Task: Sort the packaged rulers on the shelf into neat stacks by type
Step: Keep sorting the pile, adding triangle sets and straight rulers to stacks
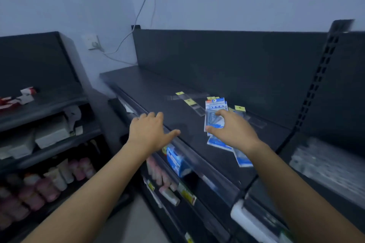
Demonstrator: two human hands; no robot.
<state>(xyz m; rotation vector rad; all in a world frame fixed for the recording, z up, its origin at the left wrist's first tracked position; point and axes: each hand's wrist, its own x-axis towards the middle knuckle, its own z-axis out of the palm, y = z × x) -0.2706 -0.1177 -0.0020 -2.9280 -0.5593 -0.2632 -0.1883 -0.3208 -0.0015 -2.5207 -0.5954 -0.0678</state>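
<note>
Our right hand (231,130) covers the blue ruler packs (215,107) on the shelf (158,89), thumb at their left edge; gripping or not, we cannot tell. Left hand (150,130) is spread, off to their left.

place: shop | cues: black display shelves (158,89); price-label rails (197,162); stocked bottles (45,189)

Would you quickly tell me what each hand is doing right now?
Left hand: open, holding nothing.
Right hand: gripping the blue ruler packs.
</note>
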